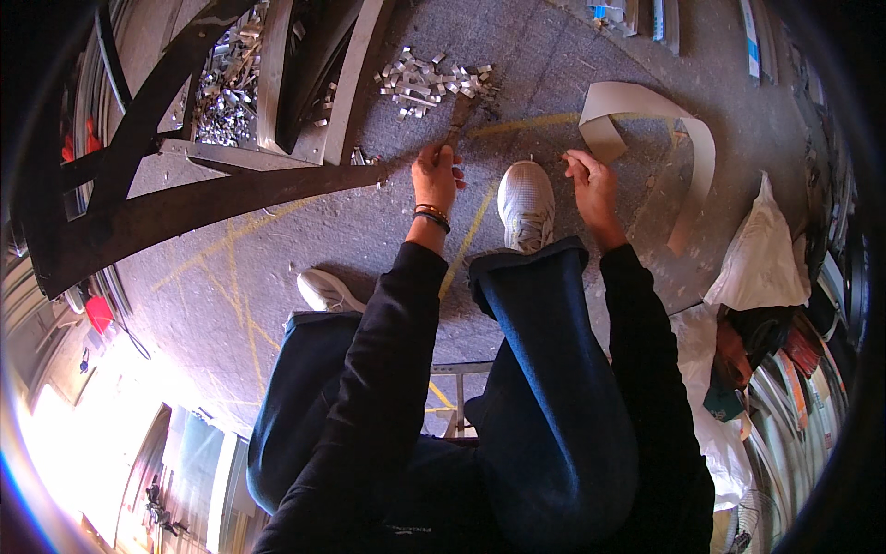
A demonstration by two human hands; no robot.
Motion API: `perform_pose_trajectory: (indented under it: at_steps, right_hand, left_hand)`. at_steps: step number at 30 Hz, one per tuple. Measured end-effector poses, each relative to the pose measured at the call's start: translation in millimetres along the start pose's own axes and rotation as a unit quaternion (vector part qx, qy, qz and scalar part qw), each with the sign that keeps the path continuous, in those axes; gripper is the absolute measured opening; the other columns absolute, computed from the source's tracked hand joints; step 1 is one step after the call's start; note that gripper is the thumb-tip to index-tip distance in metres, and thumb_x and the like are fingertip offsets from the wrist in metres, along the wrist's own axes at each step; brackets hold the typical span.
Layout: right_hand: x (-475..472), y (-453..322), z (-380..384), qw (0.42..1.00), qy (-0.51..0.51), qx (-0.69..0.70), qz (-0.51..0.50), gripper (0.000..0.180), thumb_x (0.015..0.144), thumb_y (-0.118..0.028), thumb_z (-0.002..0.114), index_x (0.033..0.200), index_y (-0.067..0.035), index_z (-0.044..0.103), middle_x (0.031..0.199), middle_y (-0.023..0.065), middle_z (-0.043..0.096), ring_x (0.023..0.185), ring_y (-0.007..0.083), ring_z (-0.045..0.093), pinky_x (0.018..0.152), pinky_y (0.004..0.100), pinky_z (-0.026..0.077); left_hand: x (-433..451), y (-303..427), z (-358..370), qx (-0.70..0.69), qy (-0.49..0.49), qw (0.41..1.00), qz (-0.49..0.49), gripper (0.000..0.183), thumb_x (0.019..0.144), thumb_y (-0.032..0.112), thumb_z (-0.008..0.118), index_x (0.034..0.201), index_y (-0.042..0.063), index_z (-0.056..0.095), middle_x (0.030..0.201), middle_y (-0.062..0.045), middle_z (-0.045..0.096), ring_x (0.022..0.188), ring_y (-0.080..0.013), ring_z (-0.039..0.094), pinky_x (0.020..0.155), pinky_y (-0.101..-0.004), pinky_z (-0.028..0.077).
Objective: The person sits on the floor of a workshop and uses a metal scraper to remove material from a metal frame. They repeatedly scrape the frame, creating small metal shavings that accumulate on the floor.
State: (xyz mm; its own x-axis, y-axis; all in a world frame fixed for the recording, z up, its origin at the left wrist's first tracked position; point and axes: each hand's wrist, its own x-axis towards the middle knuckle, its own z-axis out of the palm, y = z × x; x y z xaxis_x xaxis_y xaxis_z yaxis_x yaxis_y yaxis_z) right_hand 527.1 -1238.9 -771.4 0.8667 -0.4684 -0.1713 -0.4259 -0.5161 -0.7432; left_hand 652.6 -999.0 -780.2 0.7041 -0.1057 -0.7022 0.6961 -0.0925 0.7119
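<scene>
My left hand (436, 178) is closed around the end of a narrow dark tool, perhaps a scraper or brush (457, 123), whose far end lies by a pile of small cut metal pieces (415, 83) on the floor. To the right, my right hand (594, 187) is raised with thumb and fingertips pinched together; something tiny may be between them, too small to tell. Between the two hands a light sneaker (527, 201) stands on the concrete. A curled strip of pale sheet material (692, 131) lies beyond my right hand.
A metal frame (242, 158) with dark curved bars stands at left, with shiny metal offcuts (232, 90) inside it. White plastic bags (758, 256) and bundled long profiles (775, 422) are at right. Yellow lines mark the concrete floor (387, 228). More profiles (664, 28) lie at the top right.
</scene>
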Motion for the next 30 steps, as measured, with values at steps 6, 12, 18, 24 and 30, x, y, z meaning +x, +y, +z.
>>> perform_pose_trajectory:
  at_steps: [6,12,18,24,30]
  right_hand:
    - [-8,-4,-5,0.996,0.053,0.059,0.037,0.021,0.097,-0.014,0.058,0.108,0.000,0.068,0.078,0.0085,0.069,0.069,0.0163,0.063,0.068,0.0312,0.050]
    - [-10,-10,-6,0.996,0.068,0.048,0.027,0.019,0.097,-0.013,0.058,0.106,0.000,0.068,0.082,0.0081,0.070,0.069,0.0154,0.063,0.067,0.0304,0.051]
    - [-13,5,6,0.991,0.080,0.105,0.012,0.017,0.097,-0.011,0.057,0.104,0.001,0.067,0.086,0.0088,0.072,0.069,0.0152,0.063,0.068,0.0289,0.051]
    - [-13,-15,4,0.997,0.058,0.049,0.015,0.018,0.097,-0.011,0.056,0.105,0.000,0.067,0.086,0.0090,0.071,0.071,0.0165,0.064,0.069,0.0298,0.052]
    - [-11,-23,5,0.997,0.042,0.056,0.034,0.020,0.098,-0.016,0.055,0.106,-0.002,0.067,0.085,0.0094,0.071,0.071,0.0171,0.064,0.067,0.0320,0.051]
  left_hand:
    - [-11,-5,-3,-0.037,-0.024,0.998,0.045,0.020,0.099,0.018,0.053,0.106,0.001,0.061,0.080,-0.005,0.063,0.058,-0.0084,0.056,0.047,-0.0245,0.050]
    - [-29,-3,-12,-0.095,-0.013,0.992,0.084,0.021,0.100,0.021,0.054,0.110,0.003,0.061,0.084,-0.004,0.064,0.060,-0.0080,0.056,0.049,-0.0237,0.049]
    - [-61,43,-19,-0.206,0.013,0.973,0.107,0.022,0.101,0.023,0.056,0.112,0.006,0.062,0.086,-0.004,0.064,0.063,-0.0080,0.056,0.052,-0.0241,0.048]
    - [-68,131,-57,-0.323,-0.026,0.927,0.187,0.033,0.102,0.025,0.052,0.124,0.002,0.056,0.096,-0.005,0.062,0.075,-0.0098,0.054,0.062,-0.0231,0.046]
    - [-90,101,-22,-0.256,0.067,0.957,0.117,0.021,0.102,0.025,0.052,0.104,0.005,0.060,0.082,-0.003,0.060,0.061,-0.0084,0.054,0.049,-0.0238,0.045]
